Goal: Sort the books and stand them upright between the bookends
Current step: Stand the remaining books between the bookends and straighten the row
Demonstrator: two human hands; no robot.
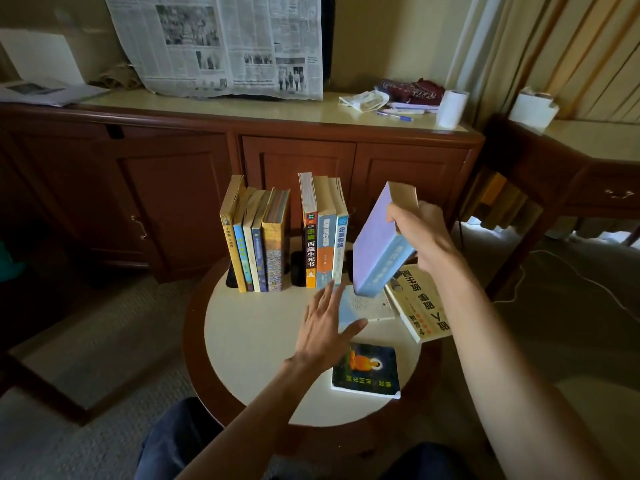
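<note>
Round and pale, the table (256, 341) has a brown rim and stands in front of a long wooden cabinet (207, 161). Fingers (398, 216) of the right hand (420, 233) are curled tight around the top end of a purple book (375, 251), which hangs tilted in the air just right of the standing books. Fingers (327, 299) of the left hand (322, 334) are straight and spread apart, holding nothing, just above the table, with the thumb over a light blue book (363, 306) that lies flat. Beside that one, a cream book (420, 303) lies flat near the right rim, and a dark book (369, 370) with an orange picture lies flat near the front. At the back stand two groups. Five books (256, 244) stand on the left, and three books (323, 237) stand on the right. Dark bookends (297, 268) show low down between the groups. A newspaper (221, 43) hangs over something on the cabinet, and a white roll (450, 109) stands at its right end.
</note>
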